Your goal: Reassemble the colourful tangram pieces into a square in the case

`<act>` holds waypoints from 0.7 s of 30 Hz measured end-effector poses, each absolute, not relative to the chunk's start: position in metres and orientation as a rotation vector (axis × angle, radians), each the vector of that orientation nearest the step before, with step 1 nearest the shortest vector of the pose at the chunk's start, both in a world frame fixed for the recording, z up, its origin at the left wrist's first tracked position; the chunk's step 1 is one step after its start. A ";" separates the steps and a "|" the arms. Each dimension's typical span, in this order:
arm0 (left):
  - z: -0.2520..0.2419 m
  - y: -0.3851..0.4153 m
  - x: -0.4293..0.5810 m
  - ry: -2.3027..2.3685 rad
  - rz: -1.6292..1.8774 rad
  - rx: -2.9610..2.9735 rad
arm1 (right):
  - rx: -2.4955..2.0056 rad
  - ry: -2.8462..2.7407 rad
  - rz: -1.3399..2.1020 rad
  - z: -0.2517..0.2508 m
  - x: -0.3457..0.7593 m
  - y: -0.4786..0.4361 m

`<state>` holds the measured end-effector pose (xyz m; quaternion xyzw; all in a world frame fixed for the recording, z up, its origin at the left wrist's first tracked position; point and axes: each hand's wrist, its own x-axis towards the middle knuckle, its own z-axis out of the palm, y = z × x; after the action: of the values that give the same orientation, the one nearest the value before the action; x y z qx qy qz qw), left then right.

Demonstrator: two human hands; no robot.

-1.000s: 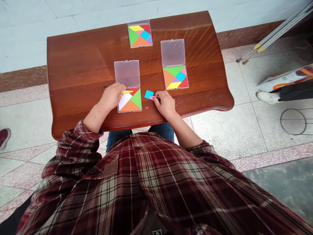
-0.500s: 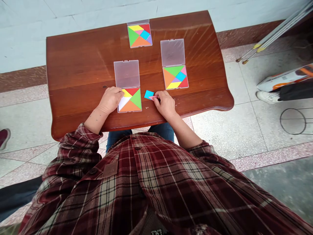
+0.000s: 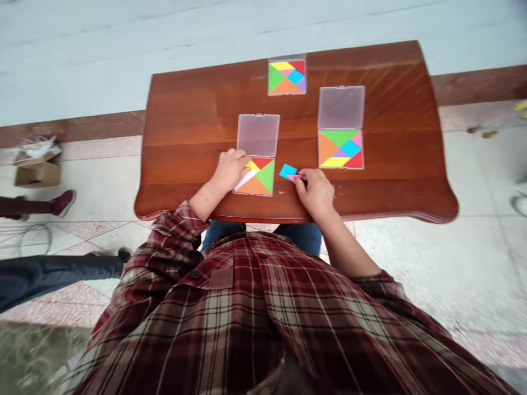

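Polished brown wooden bench (image 3: 362, 71), near edge: right hand (image 3: 315, 192) pinches a small pink plastic tangram piece (image 3: 292, 177), just beside a blue square piece (image 3: 287, 171). Left hand (image 3: 231, 170) lies over a white triangular piece (image 3: 246, 180) in a clear plastic tangram case (image 3: 258, 135); whether it grips that piece cannot be told.

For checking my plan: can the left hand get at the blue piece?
Probably yes. The left hand sits over the tangram tray, and the blue piece lies just beyond the tray's right edge; only the right hand is close beside it.
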<state>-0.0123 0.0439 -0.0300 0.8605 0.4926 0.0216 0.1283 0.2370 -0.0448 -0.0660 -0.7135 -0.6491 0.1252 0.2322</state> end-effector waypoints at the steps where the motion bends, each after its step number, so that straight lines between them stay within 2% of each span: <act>1: -0.030 0.043 -0.011 1.429 0.060 2.510 | -1.950 -1.788 0.341 -0.068 0.238 -0.045; 21: -0.040 0.033 -0.011 1.491 0.110 2.456 | -1.971 -1.782 0.272 -0.074 0.237 -0.046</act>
<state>-0.0113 0.0334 -0.0395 0.8467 0.5139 0.0379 0.1328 0.2374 -0.0460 -0.0735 -0.7175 -0.6488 0.0991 0.2332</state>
